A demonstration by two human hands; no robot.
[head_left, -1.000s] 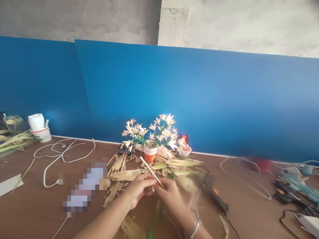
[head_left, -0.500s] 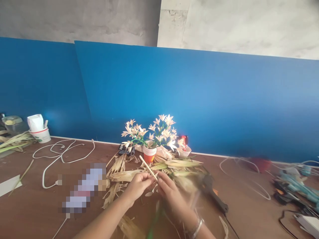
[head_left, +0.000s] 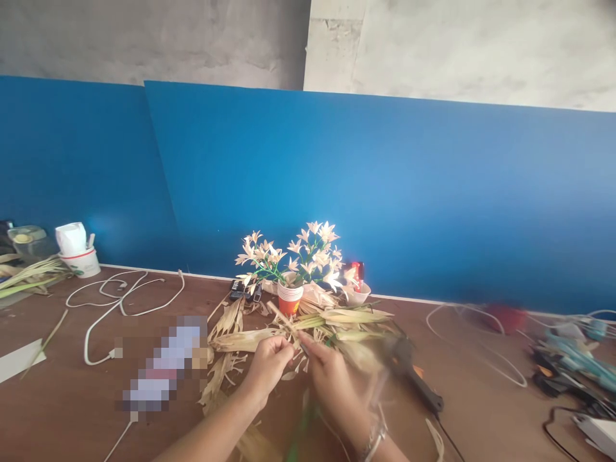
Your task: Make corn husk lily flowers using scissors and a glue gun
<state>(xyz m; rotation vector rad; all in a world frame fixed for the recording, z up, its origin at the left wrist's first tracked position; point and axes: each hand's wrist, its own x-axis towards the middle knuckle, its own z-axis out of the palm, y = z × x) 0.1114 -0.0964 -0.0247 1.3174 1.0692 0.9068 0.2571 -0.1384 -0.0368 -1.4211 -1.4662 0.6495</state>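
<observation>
My left hand [head_left: 272, 367] is closed in a pinch, and whatever sits between its fingertips is hidden. My right hand [head_left: 332, 377] faces it, index finger stretched along the lower end of a slim pale stick [head_left: 283, 316], its other fingers curled under. The stick slants up and left from the fingertips. Dried corn husks [head_left: 243, 340] lie beneath and around both hands. Just beyond stands a stack of red-and-white paper cups [head_left: 289, 301] holding pale husk flowers [head_left: 320, 256] on green stems.
A black-handled tool [head_left: 419, 385] with a cord lies right of my hands. White cables [head_left: 120, 301] coil at left near a white tub [head_left: 81, 262]. A white bowl [head_left: 357, 295] stands behind the husks, before a blue partition [head_left: 375, 192]. Tangled cords and tools [head_left: 572, 366] crowd the far right.
The pale stick has shifted slightly down and left. My left hand has drawn a little away from the right, and my right index finger has straightened along the stick.
</observation>
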